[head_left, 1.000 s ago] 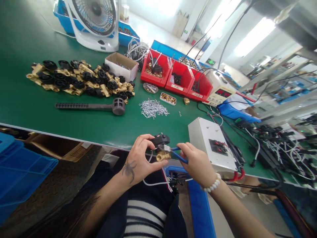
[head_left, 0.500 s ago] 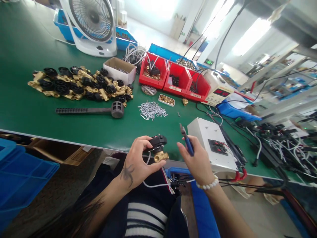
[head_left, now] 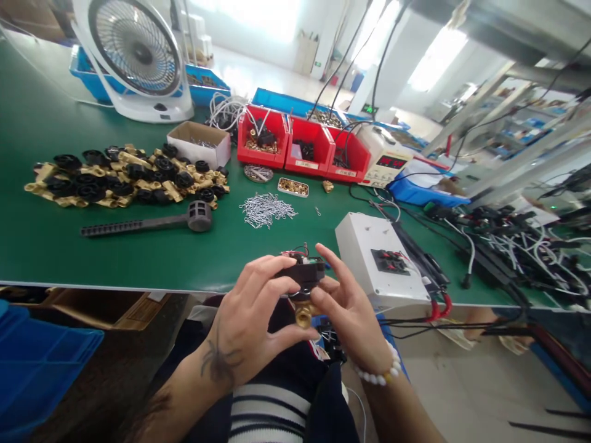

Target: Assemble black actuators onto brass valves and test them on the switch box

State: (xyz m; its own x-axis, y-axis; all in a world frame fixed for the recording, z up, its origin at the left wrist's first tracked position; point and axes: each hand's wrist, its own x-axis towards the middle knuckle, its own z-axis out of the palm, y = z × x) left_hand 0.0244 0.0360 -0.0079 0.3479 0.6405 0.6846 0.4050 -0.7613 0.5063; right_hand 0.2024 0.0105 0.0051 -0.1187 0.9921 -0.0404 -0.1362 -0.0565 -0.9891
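In front of my body I hold a brass valve with a black housing, thin wires showing on its top. My left hand grips it from the left, fingers on the black housing and thumb under the brass end. My right hand closes on it from the right, thumb against its side and index finger raised. A small bit of blue shows behind the right fingers; whether the pliers are still in that hand is hidden. Beyond lies a heap of silver spring clips, with a single clip apart from it.
Left are piled brass fittings with black caps and a dark ribbed tool. Red bins, a carton and a fan stand behind. A white box and cables occupy the right.
My right hand has moved left onto the valve; the blue-handled pliers it held in plain sight are now mostly out of view. The view has shifted to the right.
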